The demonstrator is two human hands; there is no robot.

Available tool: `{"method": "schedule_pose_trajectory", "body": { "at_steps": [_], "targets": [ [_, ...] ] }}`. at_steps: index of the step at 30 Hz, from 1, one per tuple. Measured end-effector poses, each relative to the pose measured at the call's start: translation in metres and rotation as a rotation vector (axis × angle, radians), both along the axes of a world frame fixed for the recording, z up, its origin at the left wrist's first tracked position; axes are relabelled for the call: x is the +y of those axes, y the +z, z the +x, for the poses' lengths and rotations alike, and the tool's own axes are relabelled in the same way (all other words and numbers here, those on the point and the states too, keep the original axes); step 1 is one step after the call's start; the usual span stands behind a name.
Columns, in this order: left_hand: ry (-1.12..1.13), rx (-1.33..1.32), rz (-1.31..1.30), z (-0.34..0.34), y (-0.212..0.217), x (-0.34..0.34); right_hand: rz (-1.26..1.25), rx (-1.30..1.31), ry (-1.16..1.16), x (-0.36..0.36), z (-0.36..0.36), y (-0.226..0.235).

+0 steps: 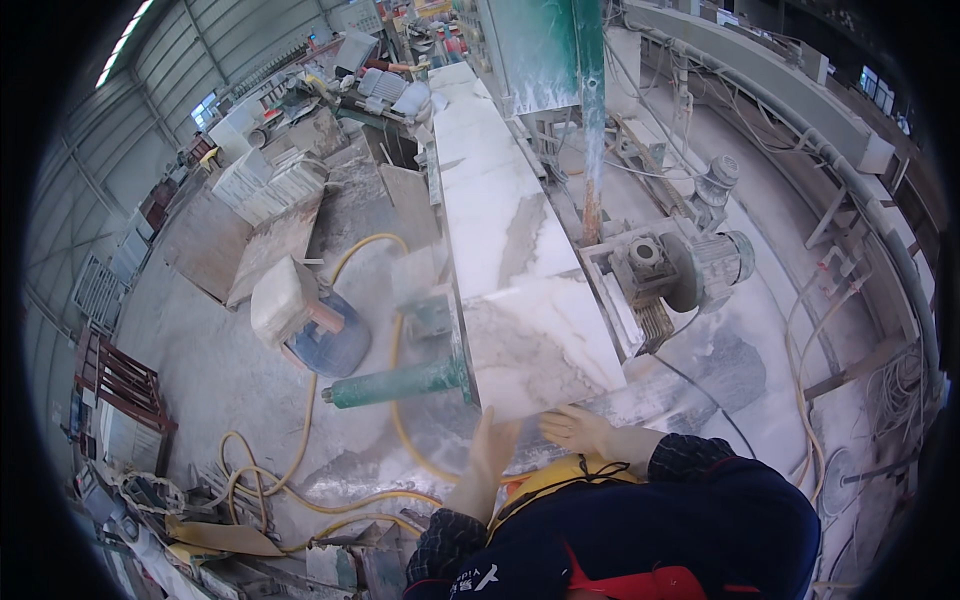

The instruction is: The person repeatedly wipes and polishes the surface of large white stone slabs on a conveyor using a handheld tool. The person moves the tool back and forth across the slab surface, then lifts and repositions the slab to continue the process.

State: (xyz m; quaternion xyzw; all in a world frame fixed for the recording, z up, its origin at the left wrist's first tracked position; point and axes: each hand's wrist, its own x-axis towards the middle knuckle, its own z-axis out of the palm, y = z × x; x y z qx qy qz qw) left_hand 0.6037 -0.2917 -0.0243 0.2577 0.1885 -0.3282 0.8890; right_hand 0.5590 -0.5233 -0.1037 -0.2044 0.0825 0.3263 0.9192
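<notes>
A long white marble slab [500, 220] with grey veins lies on a machine bed, running away from me. My left hand [492, 445] is flat against the near left corner of the slab, fingers together and pointing up. My right hand [578, 428] rests with fingers spread on the slab's near edge, a little to the right. Neither hand holds anything. Dark sleeves and a yellow strap show at the bottom.
A grey motor with a disc [690, 268] sits just right of the slab. A green roller arm [395, 383] sticks out to the left. Yellow hose [300, 470] loops over the dusty floor. A blue drum [330, 340] and stacked stone pieces [265, 185] stand at left.
</notes>
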Motion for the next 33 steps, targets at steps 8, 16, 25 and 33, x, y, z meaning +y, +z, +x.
{"method": "schedule_pose_trajectory", "body": {
  "at_steps": [8,16,25,33],
  "targets": [
    [0.005,-0.430,0.619,0.005,-0.036,0.059,-1.585,-0.851,0.502,0.015,0.002,0.073],
    [0.880,-0.096,1.269,-0.174,-0.008,0.336,-1.473,-0.672,0.399,0.008,0.001,0.068],
    [0.479,0.729,3.048,-0.504,-0.005,0.374,-0.748,-0.455,-0.050,0.003,0.012,0.012],
    [0.474,0.749,3.022,-0.550,-0.056,0.334,-0.443,0.361,-0.366,0.026,0.023,0.097]
  ]
}}
